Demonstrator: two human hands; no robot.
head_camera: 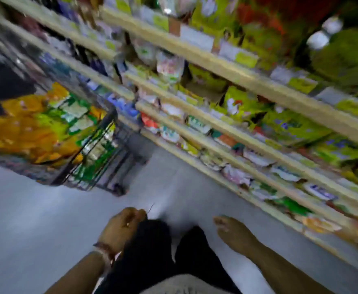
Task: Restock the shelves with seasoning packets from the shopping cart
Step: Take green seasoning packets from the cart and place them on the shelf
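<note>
Grey floor [36, 219] stretched under me, everything blurred. One shopping cart [84, 149] stood to my left, heaped with yellow and green seasoning packets [31, 128], too smeared to count. Four shelves [227, 128] of packets ran along my right. My left hand [123, 225] hung loosely curled, my right hand [233, 232] relaxed; both held nothing.

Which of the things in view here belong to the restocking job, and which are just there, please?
Job things:
- shopping cart
- seasoning packets piled in it
- shelves
- left hand, right hand, neither holding a packet

Just there:
- grey floor
- white-capped bottles, upper right, blurred
</note>
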